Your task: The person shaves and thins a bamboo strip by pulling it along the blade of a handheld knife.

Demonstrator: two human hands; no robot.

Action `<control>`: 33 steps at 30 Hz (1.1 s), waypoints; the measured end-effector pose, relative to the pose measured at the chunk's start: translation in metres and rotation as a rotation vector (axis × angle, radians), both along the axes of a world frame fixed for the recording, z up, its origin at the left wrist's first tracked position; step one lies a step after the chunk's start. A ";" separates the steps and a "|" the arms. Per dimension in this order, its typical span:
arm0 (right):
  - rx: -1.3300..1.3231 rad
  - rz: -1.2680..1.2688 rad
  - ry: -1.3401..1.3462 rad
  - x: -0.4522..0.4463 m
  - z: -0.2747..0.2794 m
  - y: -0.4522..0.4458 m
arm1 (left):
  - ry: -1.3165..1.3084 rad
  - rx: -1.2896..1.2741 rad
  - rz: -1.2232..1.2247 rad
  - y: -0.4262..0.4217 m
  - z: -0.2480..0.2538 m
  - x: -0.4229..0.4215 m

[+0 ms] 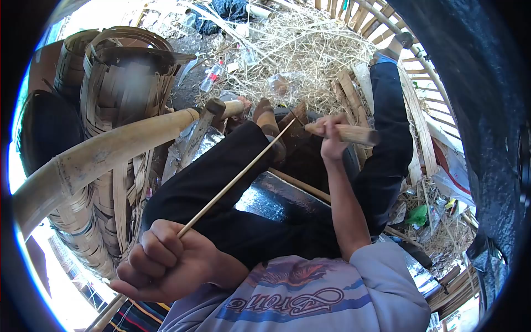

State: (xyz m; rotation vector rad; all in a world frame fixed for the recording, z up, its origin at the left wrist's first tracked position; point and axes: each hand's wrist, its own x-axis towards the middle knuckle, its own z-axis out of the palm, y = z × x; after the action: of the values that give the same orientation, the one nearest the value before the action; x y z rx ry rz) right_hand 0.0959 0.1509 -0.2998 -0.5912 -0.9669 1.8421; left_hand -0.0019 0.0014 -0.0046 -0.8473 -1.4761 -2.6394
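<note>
Because the thin stick (235, 178) runs unsupported from the left hand (174, 257) to a far end at or very near the dark blade (298, 118), the head view suggests a slip as the main risk: should the edge skid on such narrow material, it could bite too deep, break the tip or glance toward the bent knee (251, 139) near it. Bowing or rolling under pressure also seems possible, I judge, since only one end is gripped — nothing visible steadies the other, unless the blade itself does. Whether blade and stick touch is too small to tell. The left hand is closed in a fist, fingers curled tightly round the near end of the stick, which slants above the dark trousers (221, 160) and to the right of a thick bamboo pole (110, 144). The right hand (333, 135) is likewise clamped — its fingers wrap the wooden handle (359, 135) behind the blade
</note>
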 end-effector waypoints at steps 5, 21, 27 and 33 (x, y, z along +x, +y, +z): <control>0.025 0.021 -0.012 0.007 -0.002 -0.008 | 0.053 -0.031 0.116 0.002 -0.001 0.000; -0.044 0.086 0.182 -0.008 0.012 -0.003 | 0.020 -0.014 0.063 -0.001 -0.001 -0.001; -0.048 -0.030 -0.083 -0.001 -0.009 -0.005 | -0.005 0.017 0.044 0.002 -0.001 -0.001; -0.013 0.044 0.039 0.007 -0.005 -0.008 | 0.018 -0.007 0.098 0.003 -0.001 0.000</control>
State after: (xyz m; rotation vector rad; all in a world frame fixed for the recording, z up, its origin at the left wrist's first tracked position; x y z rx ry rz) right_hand 0.1025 0.1424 -0.3050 -0.5445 -0.9493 1.8933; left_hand -0.0016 0.0047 -0.0058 -0.7758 -1.4833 -2.5520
